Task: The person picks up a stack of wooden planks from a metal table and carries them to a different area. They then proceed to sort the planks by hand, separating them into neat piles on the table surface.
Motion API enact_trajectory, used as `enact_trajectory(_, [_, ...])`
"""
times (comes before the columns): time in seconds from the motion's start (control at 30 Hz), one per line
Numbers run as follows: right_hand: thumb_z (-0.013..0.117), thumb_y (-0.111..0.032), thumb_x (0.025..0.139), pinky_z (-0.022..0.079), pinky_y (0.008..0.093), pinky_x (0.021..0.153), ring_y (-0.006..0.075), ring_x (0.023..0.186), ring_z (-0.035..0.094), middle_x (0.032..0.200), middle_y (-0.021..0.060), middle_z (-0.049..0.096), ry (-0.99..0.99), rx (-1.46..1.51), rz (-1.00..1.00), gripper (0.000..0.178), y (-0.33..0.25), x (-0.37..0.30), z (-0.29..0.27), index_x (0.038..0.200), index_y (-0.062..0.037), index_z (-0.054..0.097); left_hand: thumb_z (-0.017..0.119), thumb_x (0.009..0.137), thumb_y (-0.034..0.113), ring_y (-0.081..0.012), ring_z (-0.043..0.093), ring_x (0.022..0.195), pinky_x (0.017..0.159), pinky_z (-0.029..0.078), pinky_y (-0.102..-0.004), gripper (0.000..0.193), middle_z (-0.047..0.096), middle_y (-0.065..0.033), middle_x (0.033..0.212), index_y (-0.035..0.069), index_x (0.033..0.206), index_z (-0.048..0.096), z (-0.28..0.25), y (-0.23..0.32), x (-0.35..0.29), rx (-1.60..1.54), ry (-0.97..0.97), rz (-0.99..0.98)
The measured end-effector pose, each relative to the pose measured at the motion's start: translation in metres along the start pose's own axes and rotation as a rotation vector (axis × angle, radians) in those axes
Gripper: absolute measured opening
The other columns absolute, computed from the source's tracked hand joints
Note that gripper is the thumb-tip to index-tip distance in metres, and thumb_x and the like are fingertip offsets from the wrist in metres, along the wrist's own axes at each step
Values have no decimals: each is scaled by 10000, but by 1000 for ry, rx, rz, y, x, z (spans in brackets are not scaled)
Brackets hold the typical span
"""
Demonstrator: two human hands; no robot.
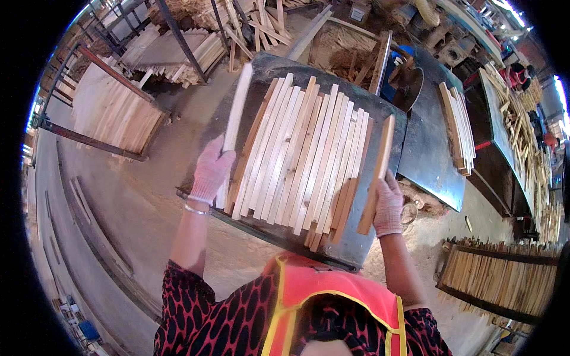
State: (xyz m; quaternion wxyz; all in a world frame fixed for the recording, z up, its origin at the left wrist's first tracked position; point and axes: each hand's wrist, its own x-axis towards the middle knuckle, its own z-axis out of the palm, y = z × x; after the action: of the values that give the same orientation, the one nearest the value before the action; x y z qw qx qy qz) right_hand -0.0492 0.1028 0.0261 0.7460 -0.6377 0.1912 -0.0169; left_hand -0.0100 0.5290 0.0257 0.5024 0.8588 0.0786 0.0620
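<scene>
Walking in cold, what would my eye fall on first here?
Probably the row of wooden strips side by side on the dark table in the middle. Flanking it, the gloved left hand holds a pale strip and the gloved right hand a browner strip. Below, the red vest with yellow edging stands out.

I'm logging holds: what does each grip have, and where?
Left grip: pale strip, by its near half. Right grip: tan strip, by its near half.
</scene>
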Motion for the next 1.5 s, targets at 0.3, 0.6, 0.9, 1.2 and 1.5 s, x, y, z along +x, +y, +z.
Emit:
enact_trajectory(0.3, [699,-170,970,475,326,1055,197,1204,600,1353,128,629,-171,-496,-84,641,40,6,-4,1534,24,464,645,962,354,-384,626,1147,1019,478,-453,585,651,-230,1207,50,1455,562,22,-11,2,409,-214,228])
enact_trajectory(0.6, [663,-152,1024,455,347,1101,204,1289,524,1532,117,458,-112,99,43,733,47,-4,5,1627,-20,268,583,1016,314,-257,604,1281,1137,417,-350,600,638,-174,1381,-16,1510,494,34,-14,-13,192,-24,-28])
enact_trajectory(0.9, [670,-394,978,322,383,1227,310,1509,381,1630,230,388,-262,-496,-16,882,30,8,-2,1635,-5,230,562,1032,206,-185,596,1157,1005,495,-325,587,541,-158,1515,21,1573,427,17,-8,7,-95,-341,-182])
enact_trajectory(1.2, [745,-293,961,344,384,1225,302,1469,450,1603,186,454,139,-129,-331,792,-61,204,-256,1608,-47,361,671,972,195,-350,396,1501,1251,290,-455,718,436,-184,1616,25,1601,370,133,131,-9,782,55,563])
enact_trajectory(1.5, [689,-399,915,503,496,1051,409,1262,608,1402,226,595,570,-1235,-252,668,-122,384,-456,1468,-75,499,793,788,334,-351,609,1186,1033,478,-478,750,594,-190,1328,3,1412,540,439,298,-8,661,-575,836])
